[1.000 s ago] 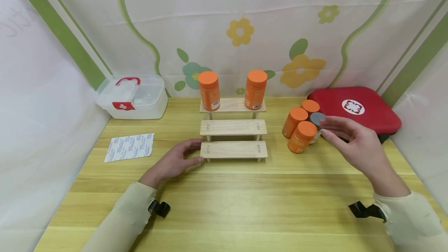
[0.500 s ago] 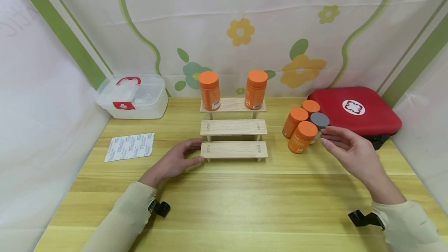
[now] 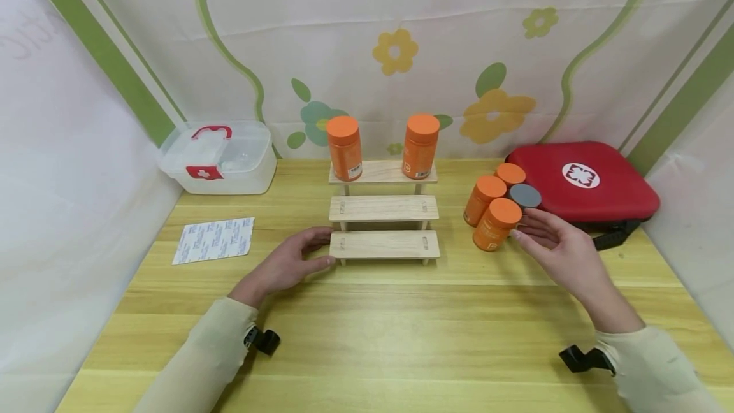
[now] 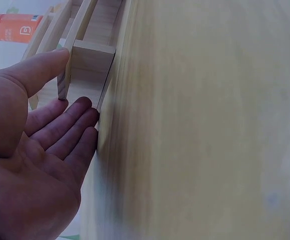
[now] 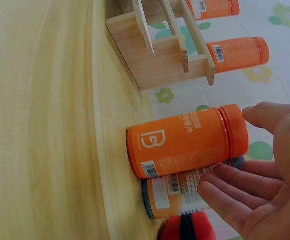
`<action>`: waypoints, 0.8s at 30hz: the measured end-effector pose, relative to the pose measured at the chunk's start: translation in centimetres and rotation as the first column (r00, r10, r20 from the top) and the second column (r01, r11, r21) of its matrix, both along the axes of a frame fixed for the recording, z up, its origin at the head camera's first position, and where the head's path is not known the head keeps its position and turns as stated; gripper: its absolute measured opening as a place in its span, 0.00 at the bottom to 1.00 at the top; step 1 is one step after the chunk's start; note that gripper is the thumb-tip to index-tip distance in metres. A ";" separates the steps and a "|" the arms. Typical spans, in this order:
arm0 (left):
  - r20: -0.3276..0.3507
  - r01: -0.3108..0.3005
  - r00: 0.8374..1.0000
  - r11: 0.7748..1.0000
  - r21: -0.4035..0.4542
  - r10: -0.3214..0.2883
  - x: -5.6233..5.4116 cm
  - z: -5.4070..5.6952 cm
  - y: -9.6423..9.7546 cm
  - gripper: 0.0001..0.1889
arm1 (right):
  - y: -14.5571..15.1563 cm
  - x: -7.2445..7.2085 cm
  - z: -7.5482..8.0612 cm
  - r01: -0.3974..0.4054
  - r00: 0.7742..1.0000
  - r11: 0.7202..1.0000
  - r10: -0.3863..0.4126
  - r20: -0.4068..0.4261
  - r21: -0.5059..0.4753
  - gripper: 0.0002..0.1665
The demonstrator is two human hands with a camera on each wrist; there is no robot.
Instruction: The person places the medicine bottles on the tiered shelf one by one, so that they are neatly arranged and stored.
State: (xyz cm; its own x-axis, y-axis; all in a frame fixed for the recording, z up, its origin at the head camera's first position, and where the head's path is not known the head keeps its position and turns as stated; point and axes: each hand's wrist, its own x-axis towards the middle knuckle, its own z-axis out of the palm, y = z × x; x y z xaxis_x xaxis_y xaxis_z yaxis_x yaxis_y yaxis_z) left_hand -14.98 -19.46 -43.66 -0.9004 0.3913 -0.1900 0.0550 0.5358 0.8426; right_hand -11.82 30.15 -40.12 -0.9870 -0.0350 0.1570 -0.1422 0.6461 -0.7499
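Note:
In the head view my left hand rests at the left end of a three-tier wooden display stand. The left wrist view shows its thumb at the lowest board's edge and its relaxed fingertips against the side panel. My right hand, fingers loosely extended, is beside a cluster of upright bottles on the right. Its thumb comes close to the cap of the front orange bottle, while its fingers lie over the grey-capped bottle. Two more orange bottles, one left and one behind, complete the group.
Two orange bottles, a left one and a right one, stand on the top tier. A red first-aid case lies behind the cluster. At left are a clear plastic box and a printed white sheet.
My right hand has moved down and slightly left, from beside the grey cap towards the front orange bottle. More of the grey cap shows. My left hand stays at the stand.

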 end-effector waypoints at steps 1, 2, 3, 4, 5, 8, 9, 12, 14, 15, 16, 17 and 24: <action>-0.001 0.000 1.000 1.000 0.000 0.000 0.0 0.0 0.0 0.36 | -0.1 0.0 -0.1 0.001 1.000 1.000 -0.001 0.000 0.006 0.37; -0.002 0.000 1.000 1.000 -0.002 0.000 0.0 0.0 0.0 0.36 | -0.3 -0.1 -0.1 0.003 1.000 1.000 -0.003 0.001 0.012 0.37; -0.002 0.000 1.000 1.000 -0.003 0.000 0.0 -0.1 0.0 0.36 | -0.4 -0.1 -0.2 0.008 1.000 1.000 -0.008 0.002 0.022 0.37; -0.002 0.000 1.000 1.000 -0.004 0.000 -0.1 -0.1 0.0 0.36 | -0.5 -0.2 -0.3 0.014 1.000 0.999 -0.015 0.007 0.029 0.38; -0.002 0.000 1.000 1.000 -0.002 0.000 -0.1 -0.1 0.0 0.36 | -0.6 -0.3 -0.3 0.020 1.000 0.999 -0.021 0.010 0.034 0.38; 0.000 0.001 1.000 1.000 -0.002 -0.001 -0.1 -0.1 0.0 0.36 | -1.0 -0.4 -0.4 0.042 0.999 0.997 -0.043 0.014 0.057 0.39; 0.000 0.002 1.000 1.000 -0.002 -0.002 -0.1 -0.2 -0.1 0.36 | -1.1 -0.4 -0.4 0.049 0.999 0.997 -0.050 0.013 0.066 0.39; 0.001 0.001 1.000 1.000 0.000 -0.001 -0.1 -0.2 -0.1 0.36 | -1.4 -0.6 -0.5 0.066 0.998 0.993 -0.067 -0.001 0.095 0.39; 0.001 0.001 1.000 1.000 0.002 -0.001 -0.1 -0.2 -0.1 0.36 | -1.5 -0.7 -0.6 0.073 0.997 0.991 -0.073 -0.011 0.109 0.38; 0.001 0.000 1.000 1.000 0.003 0.000 -0.1 -0.2 -0.1 0.36 | -1.6 -0.7 -0.6 0.078 0.997 0.990 -0.077 -0.016 0.115 0.38; 0.003 0.000 1.000 1.000 0.005 0.000 -0.1 -0.2 -0.1 0.36 | -1.7 -0.8 -0.7 0.083 0.996 0.989 -0.081 -0.020 0.120 0.39; 0.004 -0.001 1.000 1.000 0.006 0.001 -0.1 -0.2 -0.1 0.36 | -1.8 -0.8 -0.7 0.087 0.996 0.989 -0.084 -0.025 0.119 0.39; 0.007 -0.002 1.000 1.000 0.003 0.002 0.0 -0.2 -0.1 0.36 | -2.2 -1.1 -1.1 0.128 0.992 0.985 -0.127 -0.015 0.117 0.42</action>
State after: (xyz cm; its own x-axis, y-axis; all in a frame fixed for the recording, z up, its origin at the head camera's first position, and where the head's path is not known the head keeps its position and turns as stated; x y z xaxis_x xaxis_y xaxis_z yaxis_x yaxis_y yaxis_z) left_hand -15.02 -19.52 -43.82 -0.8998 0.3900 -0.1955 0.0478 0.5334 0.8445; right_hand -12.91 27.92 -41.18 -0.9833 0.0719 0.1669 -0.0588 0.7431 -0.6666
